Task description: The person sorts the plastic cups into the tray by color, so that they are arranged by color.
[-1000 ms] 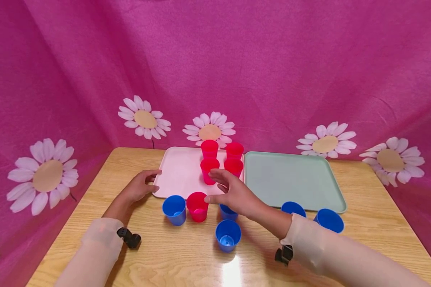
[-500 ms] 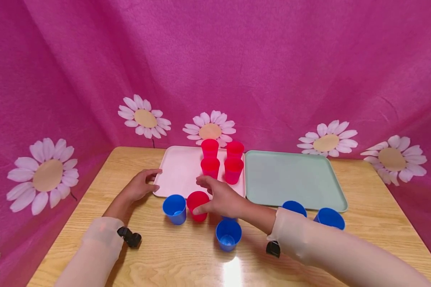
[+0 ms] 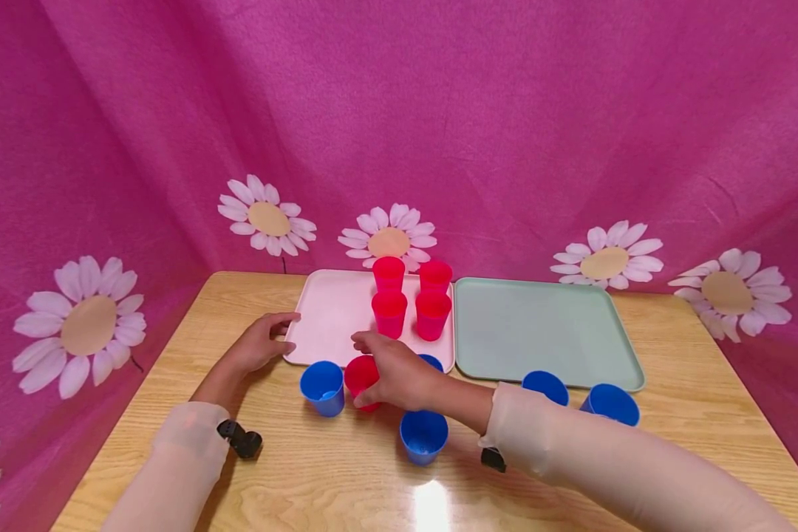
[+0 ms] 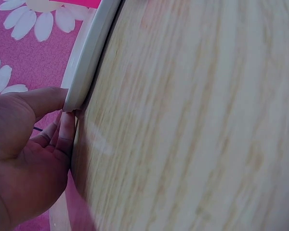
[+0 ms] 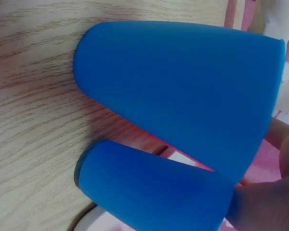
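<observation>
My left hand (image 3: 259,347) holds the left front corner of the pink tray (image 3: 329,310); in the left wrist view its thumb lies on the tray rim (image 4: 84,67), other fingers curled below. My right hand (image 3: 402,373) is around the right side of a red cup (image 3: 357,377) standing on the table, thumb in front and fingers spread beyond the far rim. Two blue cups (image 5: 183,86) hide most of that hand and the red cup in the right wrist view. Another blue cup (image 3: 324,395) stands close left of the red one. Several red cups (image 3: 390,314) stand on the tray's right half.
A green tray (image 3: 539,325) lies right of the pink one. Under my right forearm stand a nearer blue cup (image 3: 423,441) and a partly hidden blue cup (image 3: 431,361). Two more blue cups (image 3: 608,403) stand by the green tray's front edge. A pink flowered cloth (image 3: 472,133) hangs behind.
My right hand has come down and left from in front of the tray's red cups to the red cup on the table. My left hand stays at the tray corner.
</observation>
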